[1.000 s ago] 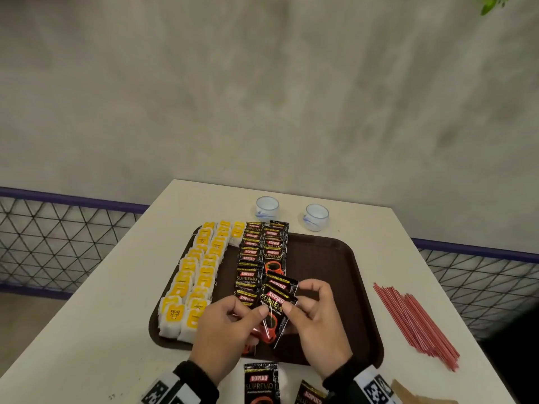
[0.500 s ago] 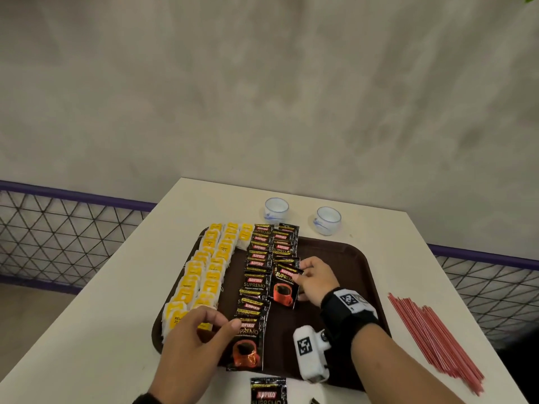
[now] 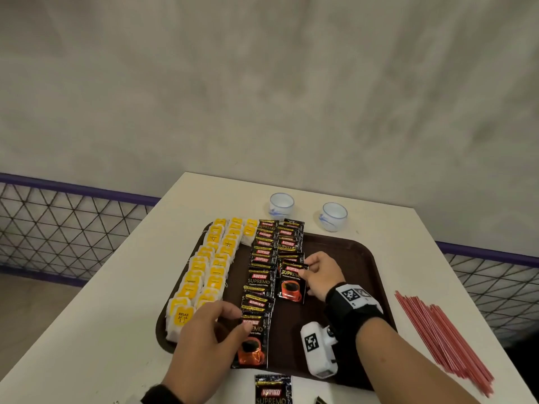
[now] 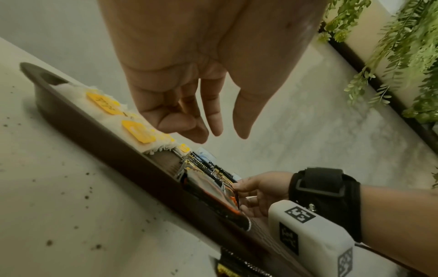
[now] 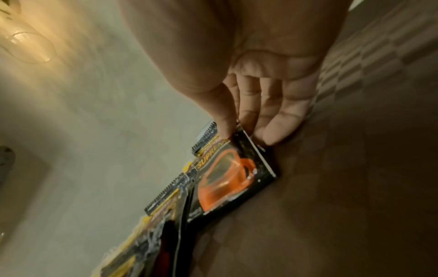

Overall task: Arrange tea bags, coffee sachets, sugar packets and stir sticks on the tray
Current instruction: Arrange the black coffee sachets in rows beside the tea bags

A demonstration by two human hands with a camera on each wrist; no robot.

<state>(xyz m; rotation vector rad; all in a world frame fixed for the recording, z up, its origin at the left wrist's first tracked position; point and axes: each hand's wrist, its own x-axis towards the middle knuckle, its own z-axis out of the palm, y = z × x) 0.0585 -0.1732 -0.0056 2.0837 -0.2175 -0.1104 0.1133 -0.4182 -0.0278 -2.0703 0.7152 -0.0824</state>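
Note:
A brown tray holds rows of yellow-tagged tea bags along its left side. Beside them lie two columns of black coffee sachets. My right hand pinches the top right corner of the nearest sachet in the right column, which lies flat on the tray. The right wrist view shows the thumb and fingers on that sachet's edge. My left hand hovers over the near sachet of the left column. Its fingers hang relaxed and hold nothing.
Red stir sticks lie in a bundle on the white table right of the tray. Two small white cups stand behind it. A loose coffee sachet lies on the table at the tray's near edge. A mesh railing borders the table.
A second ago both hands held sachets together at the tray's front. My right hand carried one forward onto the right column; my left laid one at the left column's near end and released it.

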